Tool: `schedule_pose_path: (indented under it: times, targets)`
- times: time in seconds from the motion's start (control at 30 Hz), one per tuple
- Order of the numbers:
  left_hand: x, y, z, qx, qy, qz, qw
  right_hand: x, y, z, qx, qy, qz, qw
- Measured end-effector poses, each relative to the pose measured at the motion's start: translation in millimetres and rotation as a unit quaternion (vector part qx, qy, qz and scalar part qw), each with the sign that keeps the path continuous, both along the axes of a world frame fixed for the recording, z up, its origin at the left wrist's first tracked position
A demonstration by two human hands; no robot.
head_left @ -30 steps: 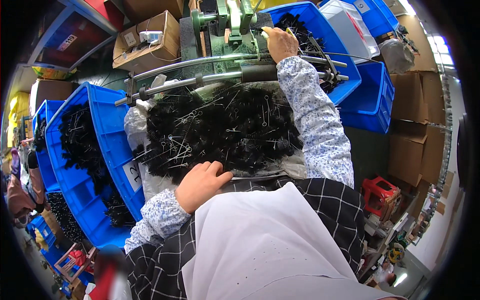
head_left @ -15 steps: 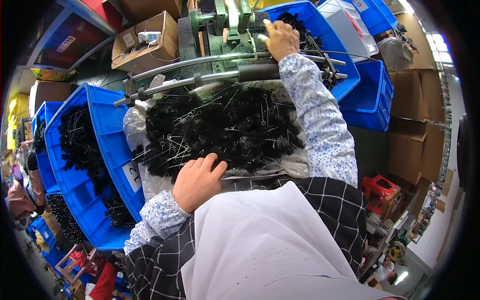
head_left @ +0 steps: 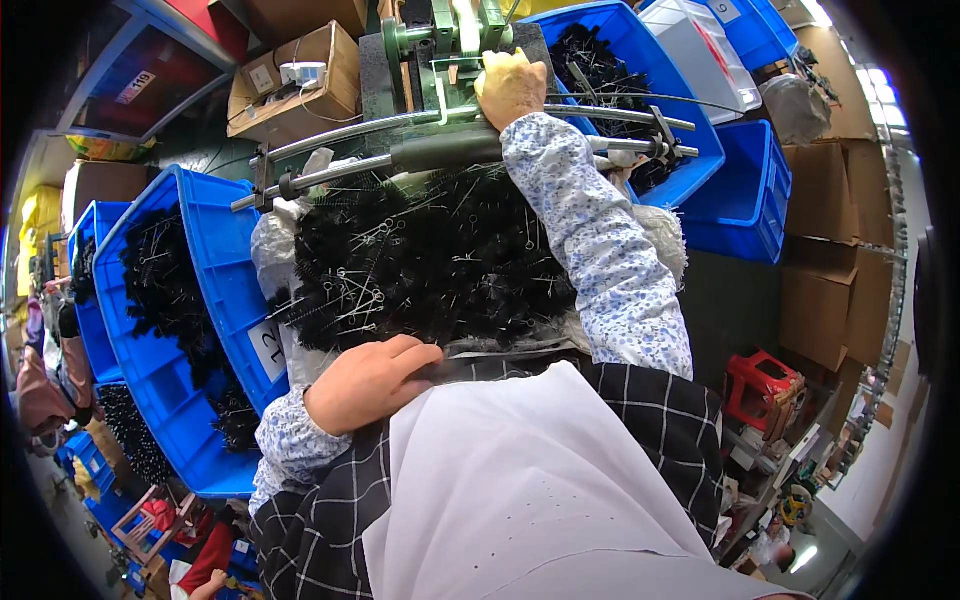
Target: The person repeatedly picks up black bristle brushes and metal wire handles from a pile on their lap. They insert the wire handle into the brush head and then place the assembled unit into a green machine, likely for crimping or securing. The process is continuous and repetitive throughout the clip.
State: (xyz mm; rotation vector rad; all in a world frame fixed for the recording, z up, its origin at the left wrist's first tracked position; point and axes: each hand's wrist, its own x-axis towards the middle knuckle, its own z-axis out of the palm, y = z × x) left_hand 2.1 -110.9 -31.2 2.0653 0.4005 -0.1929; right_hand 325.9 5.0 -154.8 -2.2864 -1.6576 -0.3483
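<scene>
At the top centre of the frame, our right hand [head_left: 510,87] has stayed closed against the green machine [head_left: 440,40]; whether it pinches anything we cannot tell. Lower left, our left hand [head_left: 368,380] has settled, fingers loosely together, at the near edge of the black brush pile [head_left: 440,260].

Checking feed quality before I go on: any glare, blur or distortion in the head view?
Head view: fisheye bends the metal rods and darkens the rim; bright glare at the upper right edge; left hand, right hand and black brush pile look sharp.
</scene>
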Motion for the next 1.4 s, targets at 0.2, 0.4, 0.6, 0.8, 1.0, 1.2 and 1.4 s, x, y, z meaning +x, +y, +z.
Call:
schedule_pose_path:
  times: [0.2, 0.4, 0.6, 0.8, 1.0, 1.2, 1.4]
  targets:
    - [-14.4, 19.7, 24.8, -0.073, -0.075, 0.127, 0.986, 25.9, -16.8, 6.7, 0.017, -0.029, -0.013, 0.999]
    - [-10.1, 28.8, 16.8, 0.004, -0.239, 0.268, 0.933, 92.9, -31.1, 2.5, -0.046, 0.036, -0.035, 0.998]
    - [15.3, 21.1, 5.6, -0.034, -0.236, 0.301, 0.923, 123.2, -26.3, 8.4, -0.11, -0.047, -0.017, 0.993]
    - [29.4, 16.9, -11.6, -0.012, -0.246, 0.361, 0.9, 96.5, -58.7, 69.4, 0.044, -0.077, -0.016, 0.996]
    - [47.8, 19.7, -25.7, 0.033, -0.267, 0.342, 0.9, -84.7, -129.1, 123.9, -0.239, 0.389, 0.272, 0.847]
    - [35.6, 12.3, -31.1, 0.073, -0.155, 0.293, 0.941, -34.4, -77.9, 68.2, 0.012, 0.116, 0.155, 0.981]
    - [23.4, -4.0, -51.1, 0.203, 0.062, 0.03, 0.977, 46.4, -38.4, 19.1, -0.02, -0.08, 0.001, 0.997]
